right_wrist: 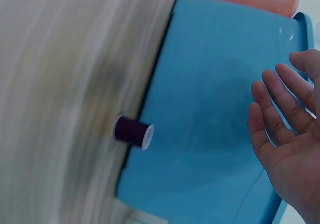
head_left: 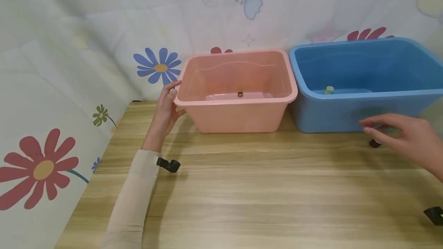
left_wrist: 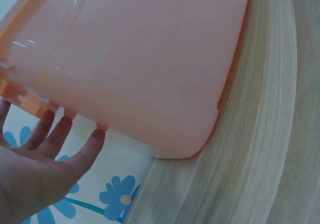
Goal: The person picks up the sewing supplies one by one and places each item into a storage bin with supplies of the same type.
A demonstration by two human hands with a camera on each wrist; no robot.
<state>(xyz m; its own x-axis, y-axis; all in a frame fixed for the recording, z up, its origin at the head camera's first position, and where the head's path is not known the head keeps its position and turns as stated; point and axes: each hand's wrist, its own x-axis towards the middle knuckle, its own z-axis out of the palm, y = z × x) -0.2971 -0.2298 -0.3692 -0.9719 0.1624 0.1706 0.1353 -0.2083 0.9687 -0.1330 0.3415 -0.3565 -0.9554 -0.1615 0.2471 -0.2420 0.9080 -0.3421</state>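
My left hand (head_left: pixel 167 108) is at the left end of a pink plastic tub (head_left: pixel 238 116), fingertips touching it at and below the rim. In the left wrist view the fingers (left_wrist: pixel 90 151) reach fairly straight to its wall. My right hand (head_left: pixel 405 133) hovers before a blue plastic tub (head_left: pixel 332 114), fingers extended and holding nothing. Just below its fingertips, a spool of dark thread (head_left: pixel 375 143) is on the table by the blue tub. The right wrist view shows the spool (right_wrist: pixel 132 132) with white ends, apart from the hand (right_wrist: pixel 295 144).
Inside the pink tub lies a small brown ring-like thing (head_left: pixel 240 94). A pale green spool-like piece (head_left: pixel 328 90) is in the blue tub. Both tubs stand side by side on the wood-grain table (head_left: pixel 249 187), against a flower-printed cloth (head_left: pixel 114 22).
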